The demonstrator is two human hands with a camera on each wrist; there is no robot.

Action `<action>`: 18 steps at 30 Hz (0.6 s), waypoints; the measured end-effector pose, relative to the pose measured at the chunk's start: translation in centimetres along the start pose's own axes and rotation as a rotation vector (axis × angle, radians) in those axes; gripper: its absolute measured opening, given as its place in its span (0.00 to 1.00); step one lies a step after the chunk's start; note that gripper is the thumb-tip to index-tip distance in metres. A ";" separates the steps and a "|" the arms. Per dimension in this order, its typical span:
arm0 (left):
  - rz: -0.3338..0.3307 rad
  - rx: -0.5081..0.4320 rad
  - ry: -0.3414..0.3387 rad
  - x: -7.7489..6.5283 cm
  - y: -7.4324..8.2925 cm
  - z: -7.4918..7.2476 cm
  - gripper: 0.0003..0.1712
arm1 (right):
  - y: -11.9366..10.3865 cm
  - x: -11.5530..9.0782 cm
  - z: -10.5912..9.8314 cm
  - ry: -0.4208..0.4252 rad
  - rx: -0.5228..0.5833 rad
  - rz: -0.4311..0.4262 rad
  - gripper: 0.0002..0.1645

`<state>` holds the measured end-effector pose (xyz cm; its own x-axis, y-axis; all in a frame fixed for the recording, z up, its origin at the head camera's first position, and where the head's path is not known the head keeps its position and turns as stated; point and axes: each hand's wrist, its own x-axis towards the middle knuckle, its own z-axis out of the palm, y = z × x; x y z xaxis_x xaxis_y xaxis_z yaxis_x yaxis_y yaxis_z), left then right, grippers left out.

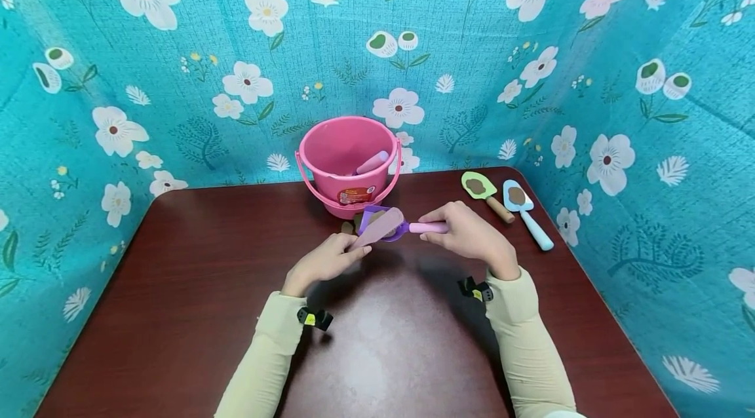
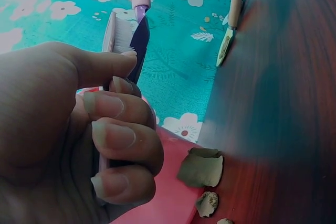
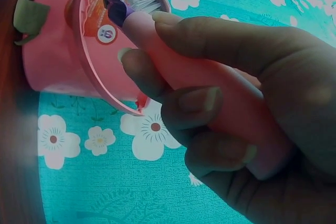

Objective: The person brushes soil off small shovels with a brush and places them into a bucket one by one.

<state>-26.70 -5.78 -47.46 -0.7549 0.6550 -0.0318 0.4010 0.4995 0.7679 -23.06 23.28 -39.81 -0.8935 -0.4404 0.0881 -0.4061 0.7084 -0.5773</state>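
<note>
My left hand [image 1: 321, 264] grips the handle of a pink brush [image 1: 380, 227], its fingers curled round it. White bristles [image 2: 124, 34] face the purple blade of a small toy shovel, and the brush head covers part of that blade in the head view. The shovel's pink handle [image 1: 427, 227] is held by my right hand [image 1: 472, 234], thumb on one side and fingers on the other, as the right wrist view confirms. Both tools are raised in front of a pink bucket [image 1: 330, 190]. Whether the bristles touch the blade cannot be told.
A lilac-handled tool [image 1: 373, 162] leans inside the bucket. Greenish-brown, leaf-like pieces [image 2: 202, 171] lie on the table against the bucket. At the back right lie a green trowel [image 1: 488, 185] and a light-blue shovel [image 1: 533, 228], both brown-patched. Floral cloth [image 1: 236, 143] surrounds the table's far sides.
</note>
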 end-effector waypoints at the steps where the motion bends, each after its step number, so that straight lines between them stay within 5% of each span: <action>1: -0.002 -0.004 0.000 0.0 0.0 0.0 0.18 | 0.0 0.0 0.0 0.002 -0.002 0.003 0.17; 18: -0.047 0.030 0.052 -0.8 -0.7 -1.4 0.20 | 0.1 -0.6 -0.6 0.009 0.010 0.006 0.20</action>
<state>-27.15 -7.46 -47.10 -0.7989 0.6005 -0.0341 0.3789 0.5465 0.7469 -22.69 23.89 -39.42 -0.8974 -0.4316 0.0917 -0.3990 0.7052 -0.5860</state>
